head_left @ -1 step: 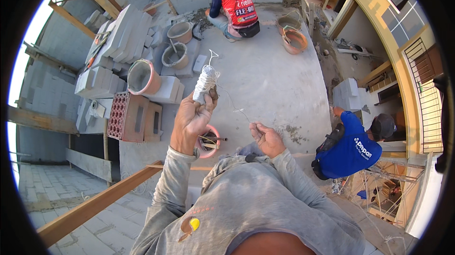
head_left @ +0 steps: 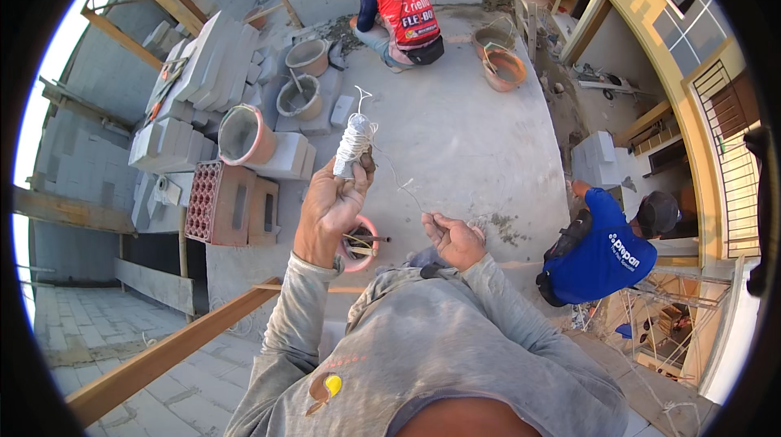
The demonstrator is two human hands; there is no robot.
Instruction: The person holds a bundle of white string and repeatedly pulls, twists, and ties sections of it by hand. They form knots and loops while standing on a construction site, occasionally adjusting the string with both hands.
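Note:
My left hand (head_left: 333,204) is raised in front of me, closed around a spool of white string (head_left: 355,144) that stands upright in it. Loose turns and a bent end stick out at the spool's top. From the spool a thin strand (head_left: 392,169) runs slack down to my right hand (head_left: 455,239), which pinches it between thumb and fingers. Just below the left hand, partly hidden by it, is a pink-rimmed bucket (head_left: 373,256) with tools in it.
Stacked pale blocks (head_left: 213,55), mortar buckets (head_left: 244,134) and a red crate (head_left: 213,201) stand left. One person in red (head_left: 407,14) squats ahead; another in blue (head_left: 606,254) is at right, beyond the floor's edge. A timber (head_left: 175,347) slants at lower left.
My right hand has shifted very slightly left with the strand still pinched. The left hand keeps its hold on the spool, almost unmoved.

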